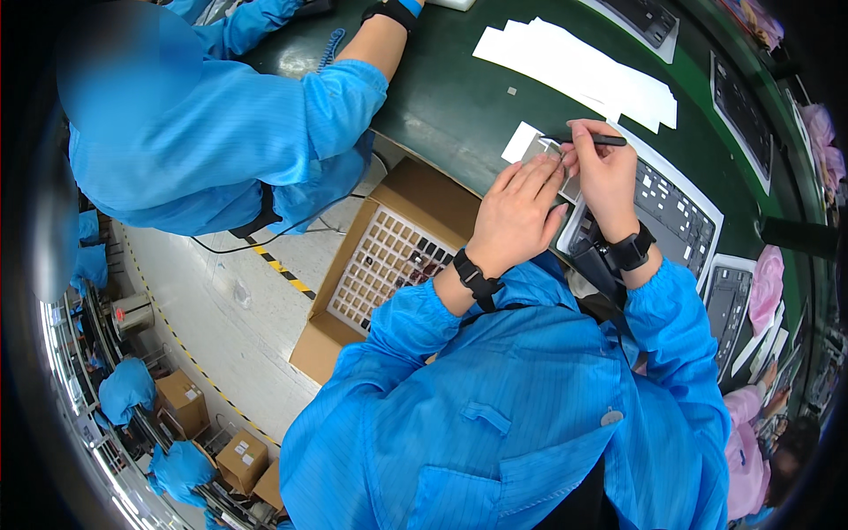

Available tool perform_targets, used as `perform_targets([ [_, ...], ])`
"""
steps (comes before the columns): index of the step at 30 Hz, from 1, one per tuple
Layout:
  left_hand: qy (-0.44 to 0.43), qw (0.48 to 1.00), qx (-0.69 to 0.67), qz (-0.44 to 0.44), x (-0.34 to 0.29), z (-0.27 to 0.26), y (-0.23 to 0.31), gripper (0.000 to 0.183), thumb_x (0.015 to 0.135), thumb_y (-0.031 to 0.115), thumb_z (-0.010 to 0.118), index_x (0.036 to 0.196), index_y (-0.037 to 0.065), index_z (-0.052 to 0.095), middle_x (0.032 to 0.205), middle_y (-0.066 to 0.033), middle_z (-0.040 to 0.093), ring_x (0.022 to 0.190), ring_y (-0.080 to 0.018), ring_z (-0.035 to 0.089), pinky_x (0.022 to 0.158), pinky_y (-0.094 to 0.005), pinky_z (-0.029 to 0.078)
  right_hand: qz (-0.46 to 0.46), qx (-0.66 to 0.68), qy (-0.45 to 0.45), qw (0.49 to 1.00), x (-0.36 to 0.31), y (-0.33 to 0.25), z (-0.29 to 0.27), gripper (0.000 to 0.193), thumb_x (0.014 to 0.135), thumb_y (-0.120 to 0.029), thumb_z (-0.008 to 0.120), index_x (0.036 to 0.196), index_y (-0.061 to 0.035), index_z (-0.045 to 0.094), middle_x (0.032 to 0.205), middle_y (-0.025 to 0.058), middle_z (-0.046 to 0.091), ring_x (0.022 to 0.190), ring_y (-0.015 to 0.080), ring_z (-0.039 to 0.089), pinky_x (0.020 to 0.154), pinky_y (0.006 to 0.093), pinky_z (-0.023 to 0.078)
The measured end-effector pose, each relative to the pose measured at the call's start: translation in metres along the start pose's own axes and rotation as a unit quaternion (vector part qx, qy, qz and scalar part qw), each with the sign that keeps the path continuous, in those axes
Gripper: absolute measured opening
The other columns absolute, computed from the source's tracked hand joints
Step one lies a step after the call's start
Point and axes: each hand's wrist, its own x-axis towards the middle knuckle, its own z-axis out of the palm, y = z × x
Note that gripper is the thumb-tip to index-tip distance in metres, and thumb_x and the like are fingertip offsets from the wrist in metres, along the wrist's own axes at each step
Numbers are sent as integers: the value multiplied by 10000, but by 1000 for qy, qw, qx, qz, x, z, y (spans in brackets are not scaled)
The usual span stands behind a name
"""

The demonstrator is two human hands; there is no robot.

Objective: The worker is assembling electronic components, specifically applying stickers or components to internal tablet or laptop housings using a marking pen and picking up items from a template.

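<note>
My right hand (604,174) pinches a pair of slim black tweezers (611,140), whose thin end points left. My left hand (519,219) lies palm down with its fingers stretched out together. Its fingertips rest on a small grey flat piece (534,150) beside a white card (518,141). Both hands' fingertips nearly meet there, and they hide part of the piece. Just right of my right wrist, a dark laptop-like panel (676,216) dotted with small white pieces lies on a white backing.
Several white sheets (574,66) are fanned on the green table (442,106). More dark panels (742,115) stand along the right. On my left, an open cardboard box (309,349) holds a gridded white tray (375,234). A co-worker in a blue smock (238,132) is at upper left.
</note>
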Motion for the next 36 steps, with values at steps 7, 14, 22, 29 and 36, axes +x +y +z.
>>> perform_targets([
  [7,-13,999,-29,4,5,-2,4,430,829,207,643,1203,5,586,1277,-140,561,1185,-298,531,1006,-411,400,-100,14,41,994,6,-43,-113,257,952,-166,585,1062,59,640,677,66,621,557,78,550,497,193,417],
  [14,-3,998,-55,-10,36,-2,75,328,845,101,613,1146,-30,602,1170,-178,599,1053,-352,581,900,-412,464,37,-142,141,979,-61,-24,-319,225,947,-176,586,1069,3,646,665,18,612,531,36,512,461,168,366],
  [22,-211,962,-118,125,73,70,196,301,814,135,646,1062,-26,594,1095,-176,576,992,-340,576,850,-412,486,48,-94,109,988,-79,0,-314,197,934,-163,585,1030,-2,646,678,-7,594,553,33,533,513,169,414],
  [29,-198,966,-90,142,65,108,209,317,806,145,661,1066,-25,595,1121,-174,565,1010,-339,561,832,-413,488,21,-100,61,993,-84,9,-310,151,930,-130,583,983,1,635,721,2,605,602,44,538,557,197,435],
  [36,-177,971,-85,138,62,110,214,380,784,153,688,1103,-28,588,1138,-169,552,1003,-331,559,813,-412,491,-5,-168,62,984,-84,10,-312,137,887,-112,596,909,20,624,670,10,590,589,62,518,542,230,417],
])
